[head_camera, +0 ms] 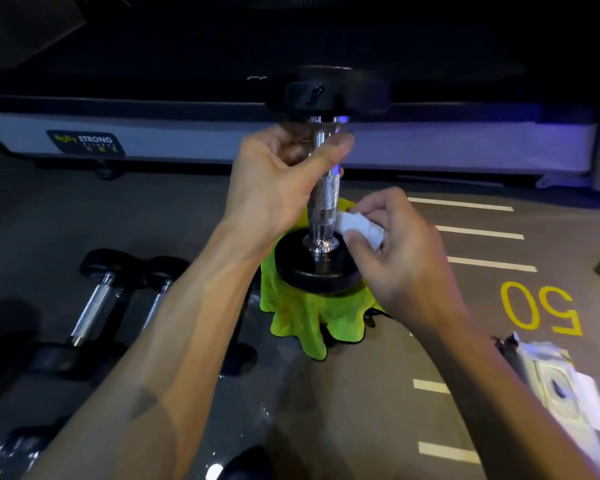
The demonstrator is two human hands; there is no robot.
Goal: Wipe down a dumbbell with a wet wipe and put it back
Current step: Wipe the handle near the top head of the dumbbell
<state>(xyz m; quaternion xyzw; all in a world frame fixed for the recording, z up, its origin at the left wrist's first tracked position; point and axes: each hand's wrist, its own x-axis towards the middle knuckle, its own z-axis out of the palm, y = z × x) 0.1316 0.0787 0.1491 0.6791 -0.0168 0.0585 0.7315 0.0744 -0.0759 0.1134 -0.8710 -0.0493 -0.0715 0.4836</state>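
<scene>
I see the floor (378, 393) carrying one green cloth (302, 317), and one dumbbell (321, 188) stands upright on it, centre scene. It looks heavy and rigid; the chrome ends seem slick, so I'd hold the knurled middle. Two more dumbbells (94, 299) lie near left. My left hand (274, 181) is wrapped round the upper handle. My right hand (395, 251) pinches one wipe (359, 230) against the lower collar.
</scene>
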